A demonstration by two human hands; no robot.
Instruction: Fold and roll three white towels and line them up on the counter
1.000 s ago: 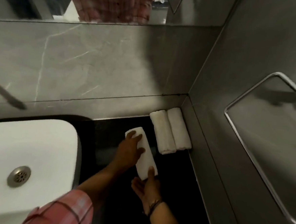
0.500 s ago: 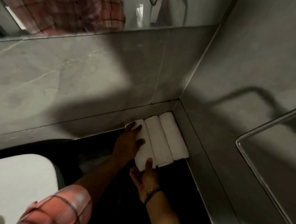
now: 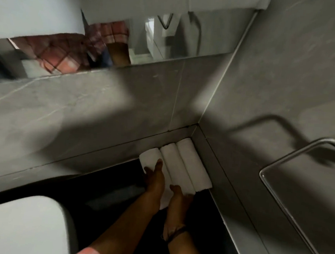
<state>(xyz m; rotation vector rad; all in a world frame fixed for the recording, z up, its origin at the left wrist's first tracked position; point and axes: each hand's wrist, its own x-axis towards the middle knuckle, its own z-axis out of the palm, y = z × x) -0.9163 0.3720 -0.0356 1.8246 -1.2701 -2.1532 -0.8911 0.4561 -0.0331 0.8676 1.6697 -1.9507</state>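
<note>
Nearest to us on the left is the white sink [image 3: 17, 227], beside the dark table [image 3: 205, 228]. Our right hand [image 3: 178, 202] rests at the near end of the left towel [image 3: 150, 157], its grip loose and flat with fingers spread, not closed on anything. Our left hand [image 3: 155, 175] lies on top of that same roll, fingers laid flat along it. The middle towel [image 3: 172, 163] touches it, and the right towel [image 3: 191, 164] sits against the right wall in the far corner. A metal rail [image 3: 299, 154] hangs on that wall, and a mirror [image 3: 168, 39] runs above.
</note>
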